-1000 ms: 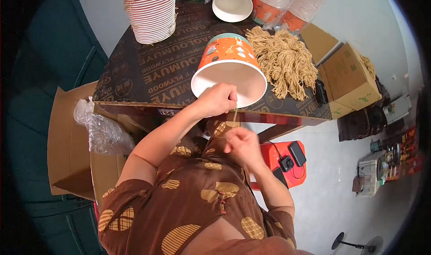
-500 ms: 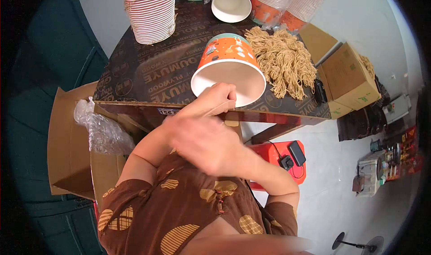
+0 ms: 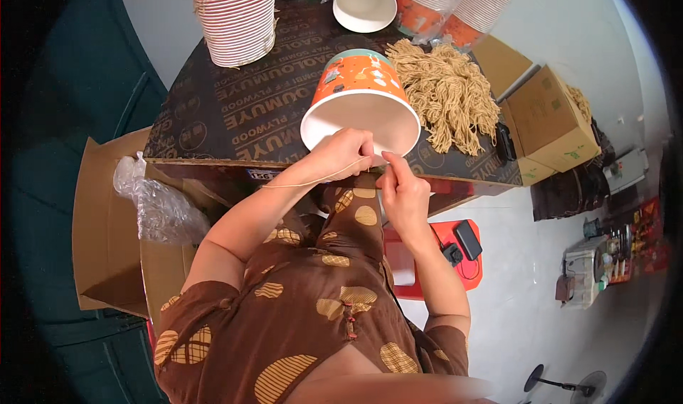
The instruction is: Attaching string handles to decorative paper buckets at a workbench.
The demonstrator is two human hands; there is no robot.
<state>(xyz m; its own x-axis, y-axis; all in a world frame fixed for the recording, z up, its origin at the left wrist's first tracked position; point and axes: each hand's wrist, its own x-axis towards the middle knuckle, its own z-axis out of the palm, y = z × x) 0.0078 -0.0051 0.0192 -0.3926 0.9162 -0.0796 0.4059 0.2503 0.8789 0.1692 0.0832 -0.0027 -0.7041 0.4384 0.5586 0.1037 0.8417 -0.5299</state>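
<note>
An orange paper tub with a pale green base lies on its side at the table's front edge, its white open mouth toward me. My left hand is closed at the lower rim, pinching a thin tan string. That string trails from its fingers past the left wrist, its loose end hanging to the left. Close by on the right, my right hand is closed, thumb and forefinger pinched at the rim. Whatever lies between its fingertips is too small to make out. Beside the tub rests a heap of tan strings.
Stacked paper tubs stand at the table's back left, wrapped stacks at the back right. An upturned-sideways white-mouthed tub lies between them. Cardboard boxes flank the table. A red stool holds black devices.
My right hand, blurred in front of the left wrist before, has moved right and up to the tub's rim beside my left hand. The string now shows trailing leftward. The left hand stays put.
</note>
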